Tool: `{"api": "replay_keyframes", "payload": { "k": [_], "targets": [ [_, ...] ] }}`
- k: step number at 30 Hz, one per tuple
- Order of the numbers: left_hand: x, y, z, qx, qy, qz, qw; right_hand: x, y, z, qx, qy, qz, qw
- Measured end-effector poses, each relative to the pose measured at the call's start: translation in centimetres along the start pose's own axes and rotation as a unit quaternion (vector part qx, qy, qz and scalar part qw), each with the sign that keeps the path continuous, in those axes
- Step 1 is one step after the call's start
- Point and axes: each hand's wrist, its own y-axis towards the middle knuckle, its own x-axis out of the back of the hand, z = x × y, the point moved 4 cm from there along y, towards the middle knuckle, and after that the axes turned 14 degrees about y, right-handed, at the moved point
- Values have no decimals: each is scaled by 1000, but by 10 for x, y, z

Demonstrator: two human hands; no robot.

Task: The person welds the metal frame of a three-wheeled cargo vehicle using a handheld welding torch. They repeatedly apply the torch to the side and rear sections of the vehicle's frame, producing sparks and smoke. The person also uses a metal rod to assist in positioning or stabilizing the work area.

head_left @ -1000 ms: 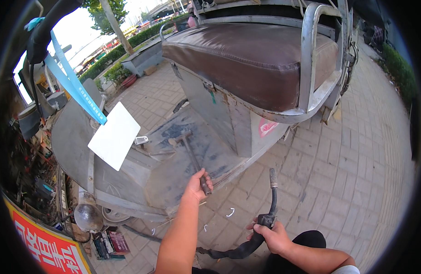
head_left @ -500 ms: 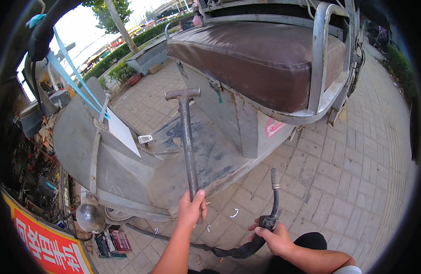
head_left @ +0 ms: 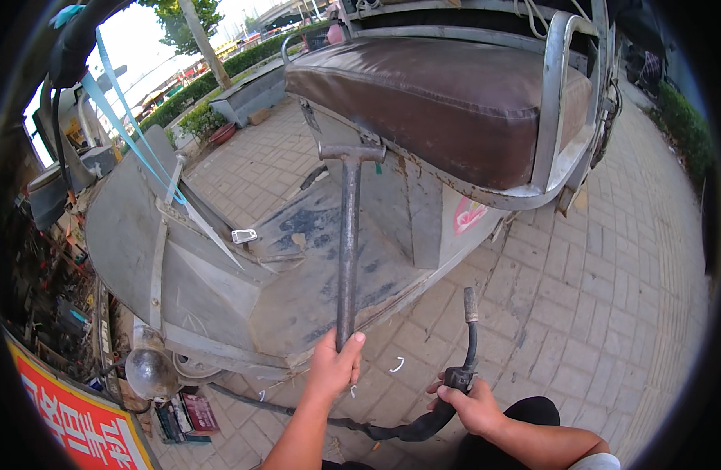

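The left hand is closed around the lower handle of a dark grey, T-shaped metal hammer, held upright with its head at 12 o'clock from the fist. Between 3 and 4 o'clock from that hand, the right hand grips a black torch with a bent neck and pale cylindrical nozzle. Its nozzle points to 12 o'clock; its thick black cable leaves between 8 and 9 o'clock. A small white curved scrap lies on the paving between the hands. The padded brown vehicle seat is toward 1 o'clock from the left hand.
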Motion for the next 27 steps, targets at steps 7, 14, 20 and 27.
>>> {"api": "replay_keyframes", "payload": {
  "k": [7, 14, 20, 27],
  "targets": [
    [0, -5, 39, 48, -62, -42, 996, 9, -2, 0, -7, 21, -10, 1000],
    [16, 29, 96, 164, -93, -56, 980, 3, 8, -12, -24, 18, -15, 999],
    [28, 54, 120, 81, 212, -164, 960, 11, 4, -11, -25, 136, -84, 987],
    [-100, 9, -168, -674, 230, -261, 652, 30, 15, -4, -17, 239, -144, 960]
  ]
}}
